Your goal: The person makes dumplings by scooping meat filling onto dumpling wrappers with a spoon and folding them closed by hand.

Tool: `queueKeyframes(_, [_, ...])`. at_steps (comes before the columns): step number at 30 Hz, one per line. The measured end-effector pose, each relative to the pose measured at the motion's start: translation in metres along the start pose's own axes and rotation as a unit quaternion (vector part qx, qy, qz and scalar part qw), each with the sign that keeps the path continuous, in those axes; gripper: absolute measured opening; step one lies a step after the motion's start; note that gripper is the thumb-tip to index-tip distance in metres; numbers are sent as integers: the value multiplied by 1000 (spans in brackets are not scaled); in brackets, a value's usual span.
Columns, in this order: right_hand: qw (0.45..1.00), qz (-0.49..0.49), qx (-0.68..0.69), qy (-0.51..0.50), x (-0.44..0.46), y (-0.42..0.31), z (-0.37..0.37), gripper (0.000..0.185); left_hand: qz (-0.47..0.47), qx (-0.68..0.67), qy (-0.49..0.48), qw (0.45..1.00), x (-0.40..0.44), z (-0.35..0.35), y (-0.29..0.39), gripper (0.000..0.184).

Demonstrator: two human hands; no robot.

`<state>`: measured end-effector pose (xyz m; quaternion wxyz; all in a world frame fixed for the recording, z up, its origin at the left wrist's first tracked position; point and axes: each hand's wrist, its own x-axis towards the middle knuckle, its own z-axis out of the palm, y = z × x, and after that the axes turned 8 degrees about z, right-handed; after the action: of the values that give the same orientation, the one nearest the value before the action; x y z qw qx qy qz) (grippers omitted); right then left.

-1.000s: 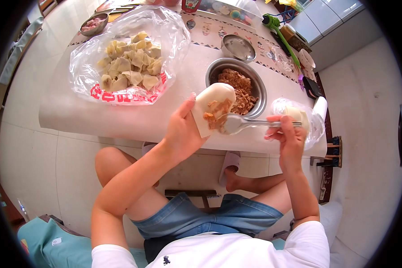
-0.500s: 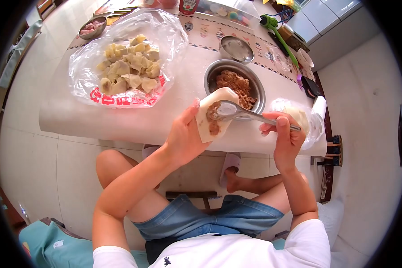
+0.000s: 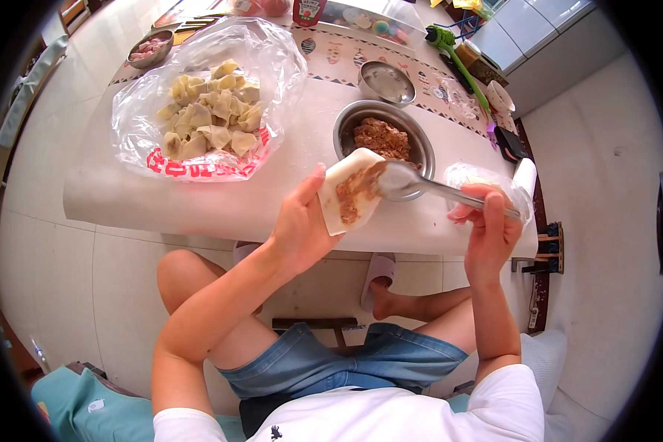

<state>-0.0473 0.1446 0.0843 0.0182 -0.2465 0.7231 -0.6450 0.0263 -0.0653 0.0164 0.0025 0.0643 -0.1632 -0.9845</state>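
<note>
My left hand (image 3: 302, 225) holds a pale dough wrapper (image 3: 337, 215), with brown meat filling (image 3: 355, 193) smeared across its face. Closed round the handle of a metal spoon (image 3: 449, 193), my right hand (image 3: 490, 228) has the bowl of the spoon at the wrapper's right edge. Just behind the wrapper stands a steel bowl (image 3: 340, 132) of minced filling (image 3: 383, 138). Folded dumplings (image 3: 214, 110) lie on a clear plastic bag (image 3: 136, 121) with red print, at the left of the table. Another plastic bag (image 3: 523, 197) with wrappers lies partly behind my right hand.
The table (image 3: 125, 199) has a pale cover. A smaller metal bowl (image 3: 387, 82) stands behind the filling bowl. A bowl of pink meat (image 3: 149, 50) is at the back left, a red bottle (image 3: 307, 11) at the back. A green object (image 3: 438, 37) and black pouch (image 3: 510, 144) are at the right.
My right hand has moved right, drawing the spoon from the middle of the wrapper to its right edge. The filling is spread more widely, and the wrapper sits slightly lower.
</note>
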Motion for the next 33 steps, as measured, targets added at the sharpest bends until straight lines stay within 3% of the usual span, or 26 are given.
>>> queueKeyframes(4, [992,122,30,-32,12,7,13,39,-7,84,4,996,-1,0,-2,50])
queueKeyframes(7, [996,85,-17,-24,21,10,10,36,-9,114,24,993,-2,4,-1,50])
queueKeyframes(10, [991,-57,-116,35,22,9,6,33,-11,111,37,993,-1,1,0,49])
queueKeyframes(14, [983,-122,-109,81,23,20,-2,25,-9,76,41,996,2,-5,0,48])
queueKeyframes(15, [959,-167,-227,31,25,27,-5,24,-5,70,46,996,2,-4,0,47])
queueKeyframes(17, [858,-246,-447,-64,31,41,-12,26,7,33,42,999,4,-3,-2,47])
queueKeyframes(20, [750,-270,-579,-170,28,65,-4,45,48,-9,46,998,5,0,-1,46])
queueKeyframes(24, [792,-233,-543,-154,3,46,10,58,67,-51,-9,996,8,-9,-3,48])
queueKeyframes(27, [822,-312,-460,-124,-11,39,27,51,49,-63,-50,996,8,-4,-9,50])
queueKeyframes(28, [822,-341,-440,-122,-10,39,36,37,37,-59,-52,996,7,-2,-11,51])
queueKeyframes(31, [793,-433,-417,-100,5,51,48,26,16,-42,-55,998,4,1,-11,52])
queueKeyframes(33, [810,-408,-407,-103,6,47,49,19,13,-25,-57,998,4,0,-11,52])
